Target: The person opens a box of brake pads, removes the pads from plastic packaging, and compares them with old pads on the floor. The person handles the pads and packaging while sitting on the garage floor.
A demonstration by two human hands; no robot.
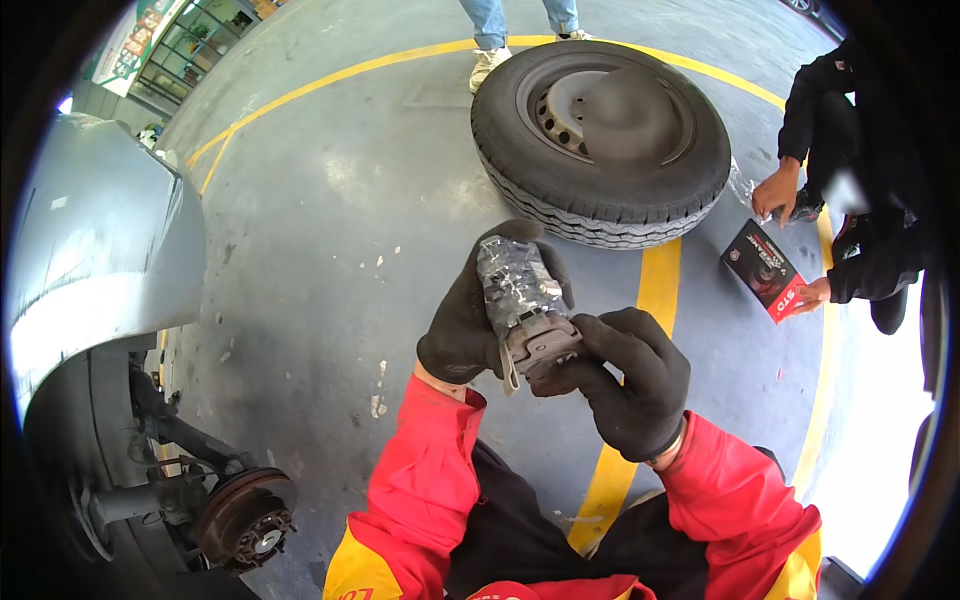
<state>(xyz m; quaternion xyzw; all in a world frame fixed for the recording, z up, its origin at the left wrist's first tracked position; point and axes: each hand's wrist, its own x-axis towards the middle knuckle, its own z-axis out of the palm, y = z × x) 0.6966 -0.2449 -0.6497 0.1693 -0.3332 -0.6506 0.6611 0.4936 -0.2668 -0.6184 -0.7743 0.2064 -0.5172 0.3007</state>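
My left hand [455,320], in a dark work glove, is wrapped round a pack of brake pads [515,275] in clear, crinkled plastic. At the pack's lower end a grey-brown brake pad [545,343] sticks out of the wrapping, with a thin pale strip hanging beside it. The gloved fingers of my right hand [635,385] pinch that pad at its right edge. Both hands are close together in front of me, above the floor. My left palm and the back of the pack are hidden.
A wheel with its tyre [610,215] lies flat ahead. At left, a car's silvery body panel [110,230] hangs over an exposed brake disc and hub [250,520]. On the right a crouching person's hand [808,296] holds a black-and-red box [765,265]. Someone's jeans [487,20] show behind the wheel.
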